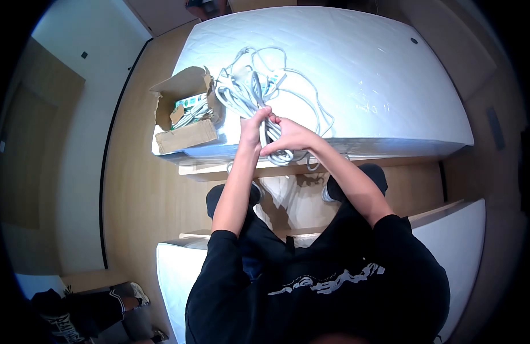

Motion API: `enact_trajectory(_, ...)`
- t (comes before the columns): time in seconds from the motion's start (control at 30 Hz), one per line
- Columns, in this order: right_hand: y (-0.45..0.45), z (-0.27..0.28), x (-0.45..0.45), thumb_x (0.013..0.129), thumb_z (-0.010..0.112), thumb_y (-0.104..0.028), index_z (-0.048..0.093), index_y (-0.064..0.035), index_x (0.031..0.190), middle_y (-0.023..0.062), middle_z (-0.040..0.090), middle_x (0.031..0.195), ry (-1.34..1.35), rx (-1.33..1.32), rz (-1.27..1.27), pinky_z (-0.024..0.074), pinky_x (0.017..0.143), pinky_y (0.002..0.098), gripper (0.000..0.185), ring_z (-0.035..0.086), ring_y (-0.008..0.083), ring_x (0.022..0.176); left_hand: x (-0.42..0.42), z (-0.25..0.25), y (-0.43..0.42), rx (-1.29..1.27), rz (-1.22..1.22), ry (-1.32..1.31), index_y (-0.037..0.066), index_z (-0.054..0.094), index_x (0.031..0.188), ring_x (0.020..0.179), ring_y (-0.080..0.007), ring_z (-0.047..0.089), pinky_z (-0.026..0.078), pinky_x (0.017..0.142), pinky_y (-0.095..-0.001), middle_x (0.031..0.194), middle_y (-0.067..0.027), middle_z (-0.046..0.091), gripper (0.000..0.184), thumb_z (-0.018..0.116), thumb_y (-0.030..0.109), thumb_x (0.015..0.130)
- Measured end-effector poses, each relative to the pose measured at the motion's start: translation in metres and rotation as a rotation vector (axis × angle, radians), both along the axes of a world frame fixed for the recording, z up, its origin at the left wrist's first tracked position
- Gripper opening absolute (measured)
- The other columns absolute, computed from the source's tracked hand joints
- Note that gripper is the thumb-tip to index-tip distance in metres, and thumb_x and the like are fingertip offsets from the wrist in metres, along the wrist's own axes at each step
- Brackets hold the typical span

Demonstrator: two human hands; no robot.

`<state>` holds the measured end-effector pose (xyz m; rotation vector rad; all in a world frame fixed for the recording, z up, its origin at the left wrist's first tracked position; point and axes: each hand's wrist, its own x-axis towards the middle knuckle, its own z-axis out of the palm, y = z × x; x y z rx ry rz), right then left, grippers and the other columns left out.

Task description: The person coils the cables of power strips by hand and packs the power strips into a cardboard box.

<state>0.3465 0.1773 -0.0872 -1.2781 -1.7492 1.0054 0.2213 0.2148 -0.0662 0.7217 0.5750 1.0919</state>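
Note:
My left hand (251, 131) and my right hand (293, 135) are close together near the front edge of the white mattress. Both are closed around a looped bundle of pale grey cable (235, 98), the left from one side and the right from the other. Some coils hang below my hands, past the mattress edge. Further loops of loose cable (317, 92) spread over the mattress to the right and behind. Among the coils lies a whitish piece with green marks (274, 78), partly covered. My fingers hide the middle of the bundle.
Left of my hands, an open cardboard box (187, 136) holds more pale cable and green-and-white packaging. It stands on the plastic-wrapped mattress (385, 74). Behind me is another white mattress (179, 269). Another person (87, 309) is at the lower left; part of someone shows at the top.

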Motion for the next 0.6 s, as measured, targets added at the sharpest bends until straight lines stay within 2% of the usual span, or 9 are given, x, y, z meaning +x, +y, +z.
enact_trajectory(0.1,-0.012,0.019,0.003,0.058,0.076,-0.033,0.049,0.0092,0.107,0.0153,0.06,0.095,-0.04,-0.178,0.009,0.0456,0.079,0.0275,0.07,0.058,0.0204,0.085,0.005,0.003,0.002,-0.132,-0.129,-0.198,0.0,0.051,0.091,0.054,-0.0166,0.055,0.05,0.056,-0.0291,0.065,-0.0069,0.053,0.016,0.057,0.003,0.077)
enact_trajectory(0.13,-0.013,0.018,0.004,0.059,0.073,-0.03,0.051,0.0098,0.103,0.0157,0.062,0.087,-0.014,-0.184,0.02,0.0469,0.075,0.0275,0.063,0.06,0.0207,0.077,0.004,0.004,0.001,-0.133,-0.127,-0.076,0.001,0.051,0.091,0.054,-0.0151,0.054,0.049,0.055,-0.0268,0.062,-0.0054,0.051,0.016,0.058,0.003,0.077)
enact_trajectory(0.23,-0.017,0.017,0.001,0.058,0.071,-0.028,0.051,0.0104,0.104,0.0214,0.062,0.089,-0.115,-0.131,-0.063,0.0469,0.077,0.0285,0.064,0.061,0.0229,0.082,0.007,0.002,0.003,-0.171,-0.148,-0.045,0.002,0.052,0.087,0.053,-0.0138,0.053,0.048,0.053,-0.0255,0.063,-0.0052,0.052,0.013,0.059,0.003,0.076)
enact_trajectory(0.27,-0.021,0.016,-0.005,0.057,0.068,-0.033,0.04,0.0112,0.126,0.0246,0.062,0.091,-0.2,-0.056,-0.167,0.0484,0.074,0.0324,0.087,0.063,0.0293,0.083,0.009,0.004,0.002,-0.207,-0.09,0.006,0.001,0.053,0.082,0.052,-0.0129,0.052,0.046,0.05,-0.0244,0.061,-0.0045,0.051,0.009,0.06,0.005,0.077)
enact_trajectory(0.4,-0.027,0.009,-0.013,0.059,0.07,-0.034,0.036,0.0038,0.129,0.0252,0.06,0.098,-0.114,0.004,-0.217,0.0474,0.078,0.0365,0.087,0.061,0.0338,0.088,0.009,0.011,0.0,-0.145,0.135,0.088,0.001,0.053,0.074,0.049,-0.0114,0.05,0.042,0.047,-0.0234,0.059,-0.0027,0.05,0.01,0.061,0.006,0.078)
enact_trajectory(0.47,-0.025,-0.001,-0.016,0.06,0.072,-0.031,0.037,-0.0007,0.129,0.0236,0.06,0.1,-0.049,0.402,-0.153,0.0471,0.078,0.0394,0.083,0.06,0.0354,0.088,0.003,0.005,0.004,-0.162,0.153,0.078,0.002,0.053,0.074,0.049,-0.0111,0.05,0.042,0.047,-0.0233,0.059,-0.0027,0.05,0.011,0.062,0.006,0.078)
enact_trajectory(0.5,-0.027,0.004,-0.017,0.06,0.072,-0.031,0.037,-0.0007,0.129,0.0236,0.06,0.1,-0.054,0.406,-0.145,0.0471,0.078,0.0394,0.083,0.06,0.0354,0.088,0.002,0.001,0.007,-0.183,0.172,0.066,0.002,0.053,0.073,0.049,-0.0107,0.05,0.042,0.047,-0.0232,0.059,-0.0027,0.05,0.011,0.062,0.007,0.078)
enact_trajectory(0.57,-0.034,0.015,-0.025,0.057,0.074,-0.029,0.04,0.0009,0.125,0.0249,0.06,0.098,-0.227,0.047,-0.234,0.0477,0.08,0.0382,0.082,0.061,0.036,0.089,0.001,-0.005,0.01,-0.182,0.177,0.02,0.003,0.053,0.072,0.051,-0.0104,0.05,0.043,0.047,-0.0237,0.059,-0.0028,0.05,0.012,0.061,0.008,0.079)
enact_trajectory(0.6,-0.033,0.004,-0.03,0.058,0.072,-0.029,0.046,0.0007,0.117,0.0237,0.062,0.09,-0.26,0.149,-0.332,0.0487,0.075,0.0399,0.071,0.062,0.0365,0.083,0.0,-0.007,0.009,-0.187,0.135,0.024,0.003,0.053,0.077,0.054,-0.0107,0.051,0.044,0.05,-0.0244,0.061,-0.0023,0.05,0.011,0.062,0.009,0.078)
